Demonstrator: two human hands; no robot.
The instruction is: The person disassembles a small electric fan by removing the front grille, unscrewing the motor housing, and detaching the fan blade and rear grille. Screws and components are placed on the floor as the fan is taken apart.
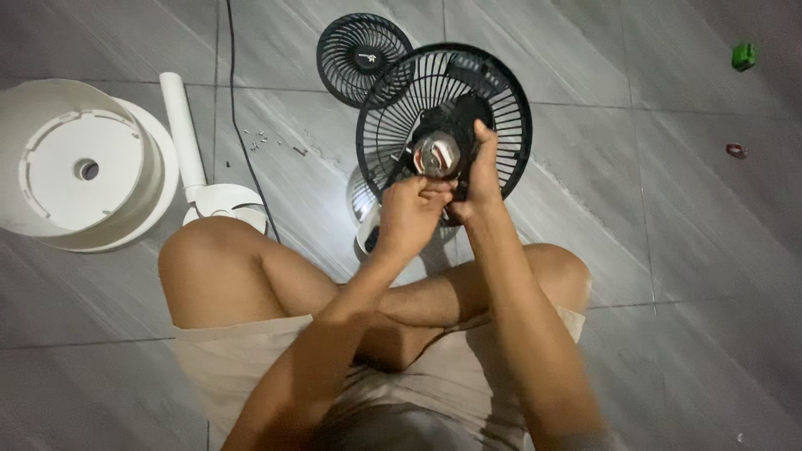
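Motor (436, 154), silvery at the hub of the black grille (501, 108) held above the knees, wants a steady brace: right hand (478, 179) clasps its housing while left hand (409, 213) pinches near its lower edge, best kept square.

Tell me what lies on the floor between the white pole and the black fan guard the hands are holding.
In the head view, small loose screws lie scattered on the grey tile floor between the white pole and the held fan guard; a black cable also crosses there.
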